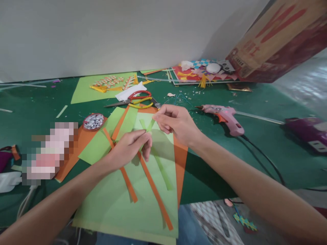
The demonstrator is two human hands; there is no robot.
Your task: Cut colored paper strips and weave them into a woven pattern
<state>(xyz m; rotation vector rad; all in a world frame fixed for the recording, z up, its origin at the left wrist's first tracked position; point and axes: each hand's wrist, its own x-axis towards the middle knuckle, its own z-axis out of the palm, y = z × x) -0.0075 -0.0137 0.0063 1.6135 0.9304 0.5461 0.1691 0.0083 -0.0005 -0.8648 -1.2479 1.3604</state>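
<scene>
My left hand (134,143) pinches a green paper strip (149,127) between thumb and fingers, above a sheet of light green paper (150,211). Just to its right, my right hand (176,120) is closed on the upper end of the same strip. Two short green ends cross near my left fingertips; the exact fold is too small to make out. A longer green strip (163,170) runs down below the hands, and whether it joins the held piece I cannot tell. Orange paper strips (155,192) lie slanted across the sheet beneath my left hand.
Red- and yellow-handled scissors (139,98) lie beyond the hands. A pink glue gun (224,117) with its cord rests at right. A round case of googly eyes (93,121) sits at left. Woven paper pieces (108,82) lie behind; a paper bag (270,44) stands at back right.
</scene>
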